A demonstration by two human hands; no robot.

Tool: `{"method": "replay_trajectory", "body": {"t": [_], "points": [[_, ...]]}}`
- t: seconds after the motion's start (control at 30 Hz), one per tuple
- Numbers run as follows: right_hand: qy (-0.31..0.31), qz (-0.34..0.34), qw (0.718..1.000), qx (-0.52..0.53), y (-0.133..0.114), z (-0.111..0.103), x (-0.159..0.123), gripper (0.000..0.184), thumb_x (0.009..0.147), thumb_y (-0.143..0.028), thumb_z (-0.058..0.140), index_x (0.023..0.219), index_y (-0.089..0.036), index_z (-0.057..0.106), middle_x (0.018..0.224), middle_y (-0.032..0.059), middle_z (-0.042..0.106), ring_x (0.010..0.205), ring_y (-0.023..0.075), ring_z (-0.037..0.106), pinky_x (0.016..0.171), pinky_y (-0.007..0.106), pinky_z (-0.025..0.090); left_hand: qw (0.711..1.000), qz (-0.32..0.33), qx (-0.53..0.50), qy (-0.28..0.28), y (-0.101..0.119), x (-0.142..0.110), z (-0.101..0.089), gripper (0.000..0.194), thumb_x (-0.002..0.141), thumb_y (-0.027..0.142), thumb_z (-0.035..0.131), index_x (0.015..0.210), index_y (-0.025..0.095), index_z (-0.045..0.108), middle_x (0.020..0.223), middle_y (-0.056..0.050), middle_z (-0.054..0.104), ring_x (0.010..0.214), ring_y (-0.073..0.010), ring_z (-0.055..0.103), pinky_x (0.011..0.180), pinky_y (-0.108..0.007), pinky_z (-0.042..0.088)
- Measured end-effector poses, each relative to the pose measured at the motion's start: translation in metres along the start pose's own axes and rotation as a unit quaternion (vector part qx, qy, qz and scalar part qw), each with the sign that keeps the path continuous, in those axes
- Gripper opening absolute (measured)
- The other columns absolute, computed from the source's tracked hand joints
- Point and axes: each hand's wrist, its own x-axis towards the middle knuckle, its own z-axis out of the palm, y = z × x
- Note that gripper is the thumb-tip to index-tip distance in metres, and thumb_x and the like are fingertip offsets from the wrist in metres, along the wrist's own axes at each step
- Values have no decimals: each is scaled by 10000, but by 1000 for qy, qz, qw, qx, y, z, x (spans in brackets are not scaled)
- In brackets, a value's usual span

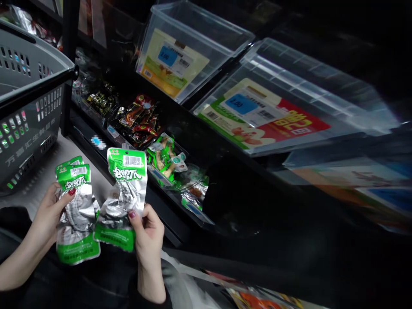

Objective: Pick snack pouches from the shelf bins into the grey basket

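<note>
Between thumb and fingers, my left hand [53, 210] grips a small stack of green-and-silver snack packets [78, 214]; the edge of at least one more shows behind the front one. My right hand [149, 234] is closed on a single matching snack packet [125, 195], its thumb pressed on the silver front. Both sets are held upright side by side, barcodes at the top, and their lower parts overlap slightly. Just beyond them, a low shelf bin holds more green packets [165, 159].
A grey shopping basket [32, 116] stands at the left. Dark red packets [141, 118] and black-gold packets [103, 101] lie along the low shelf. Above are clear plastic bins [193, 47] with blue price tags [240, 103]. Blurred packaging [257, 298] shows at the bottom.
</note>
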Motion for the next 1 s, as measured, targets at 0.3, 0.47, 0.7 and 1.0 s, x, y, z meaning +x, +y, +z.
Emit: {"method": "replay_trajectory", "body": {"t": [0.3,0.47,0.7,1.0], "points": [[1,-184,916,-357,-24,48,-42,166,787,-78,442,719,-204,525,920,89,498,871,202,525,729,348,454,977,136,162,18,-21,5,-8,265,652,235,670,864,213,513,779,38,584,747,-153,532,688,-223,391],[-37,-176,894,-410,-10,77,-57,168,800,-89,439,827,-191,570,1012,135,531,937,262,514,736,448,467,976,121,177,25,-31,3,-10,178,722,293,602,823,238,466,769,56,525,748,-121,503,661,-192,384],[-61,-230,901,-362,-11,76,-51,236,752,-55,433,896,-177,574,1011,124,558,981,266,475,850,502,394,993,60,106,-8,-26,0,-5,310,641,303,674,836,242,442,716,67,591,656,-125,566,581,-208,418],[-86,24,982,-169,-18,35,-18,203,689,-207,563,874,-198,479,809,23,515,749,164,498,666,295,419,992,53,91,-64,-18,0,-4,321,640,199,677,876,235,462,743,59,627,661,-130,584,587,-217,453]]}}
